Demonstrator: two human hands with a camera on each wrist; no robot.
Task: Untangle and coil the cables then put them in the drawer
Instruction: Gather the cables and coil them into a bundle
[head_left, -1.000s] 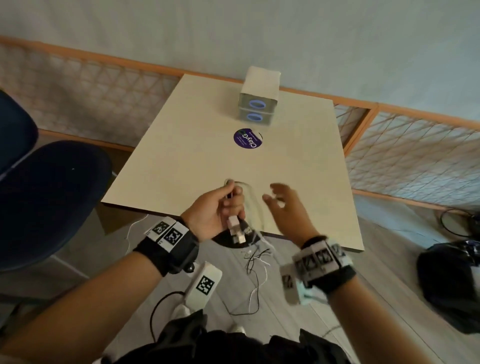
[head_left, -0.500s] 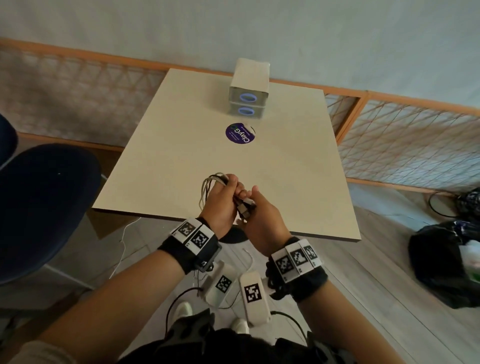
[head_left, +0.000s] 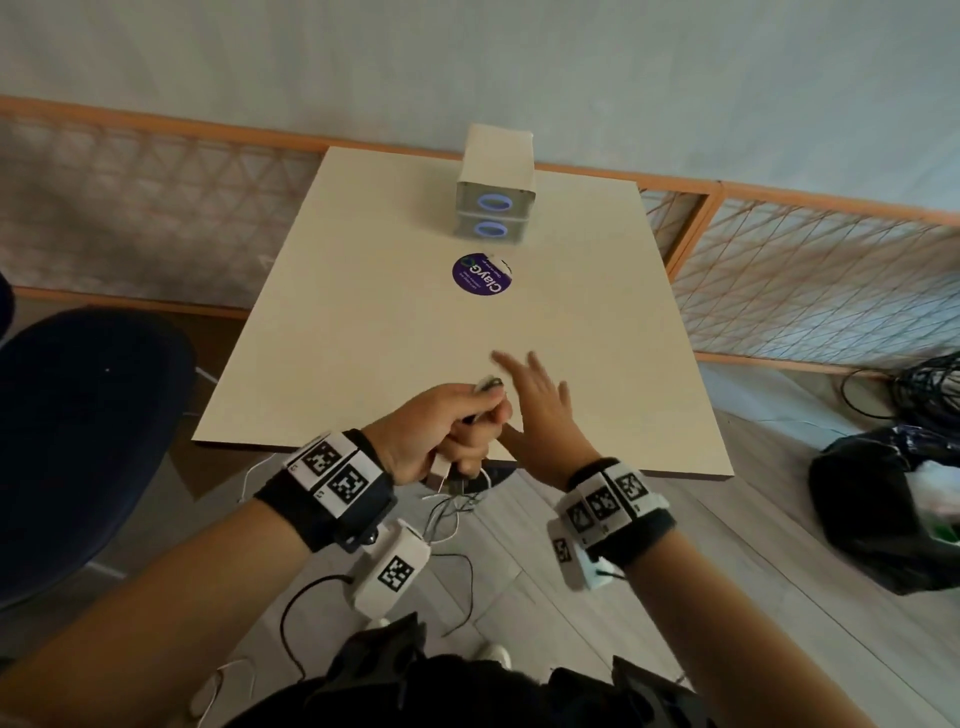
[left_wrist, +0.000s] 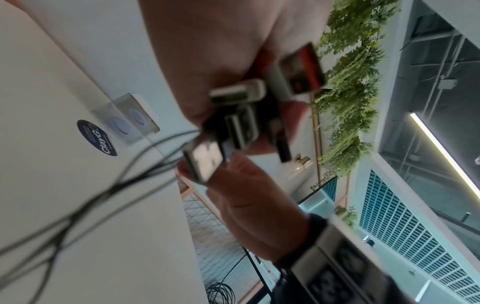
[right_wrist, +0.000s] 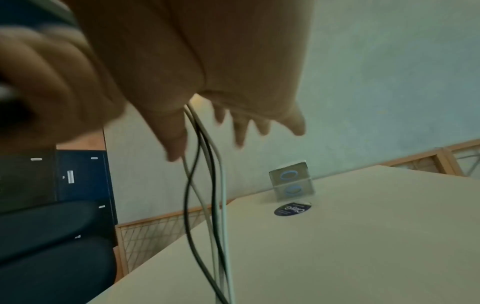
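My left hand (head_left: 452, 421) grips a bundle of black and white cables (head_left: 488, 384) above the near edge of the table (head_left: 415, 322). The left wrist view shows several USB plugs (left_wrist: 241, 115) bunched in its fingers, with black strands (left_wrist: 109, 189) trailing away. My right hand (head_left: 540, 410) is just to the right, touching the left, its fingers spread and straight. In the right wrist view the cables (right_wrist: 205, 185) hang past its thumb down toward the table. The small white two-drawer box (head_left: 496, 205) stands at the table's far edge, both drawers closed.
A round purple sticker (head_left: 480, 274) lies in front of the drawer box. A dark blue chair (head_left: 88, 426) is at the left. A black bag (head_left: 893, 509) and a heap of black cables (head_left: 924, 384) lie on the floor at right. Thin wires (head_left: 452, 504) lie under the table edge.
Half a second ago my right hand was closed against the bundle beside the left; now it has let go and its fingers are spread forward. The cable loop no longer sticks out left of my left hand.
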